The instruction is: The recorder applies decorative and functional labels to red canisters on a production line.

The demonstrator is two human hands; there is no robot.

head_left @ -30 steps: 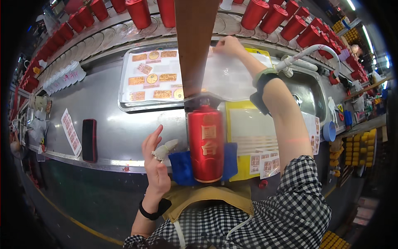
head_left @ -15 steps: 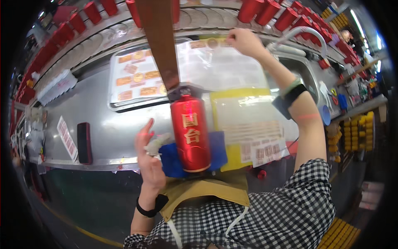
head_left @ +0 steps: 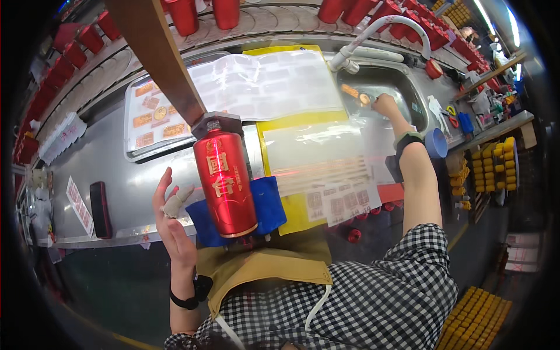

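Crossing the tray (head_left: pixel 127 129) is a brown post (head_left: pixel 162 61); left hand (head_left: pixel 176 236) spread, right hand (head_left: pixel 389 109) pinching gold labels (head_left: pixel 350 90).

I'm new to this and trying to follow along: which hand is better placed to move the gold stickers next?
Probably the right hand: it is over the sink and appears to pinch one end of the gold stickers. The left hand is open beside the red bottle.

A dark smartphone (head_left: pixel 101 210) lies on the metal worktop (head_left: pixel 131 201). Red containers (head_left: pixel 226 13) line the conveyor (head_left: pixel 116 63) behind. At right are a blue bowl (head_left: pixel 436 143), stacked yellow pieces (head_left: pixel 475 321) and a lit tube lamp (head_left: pixel 513 26).
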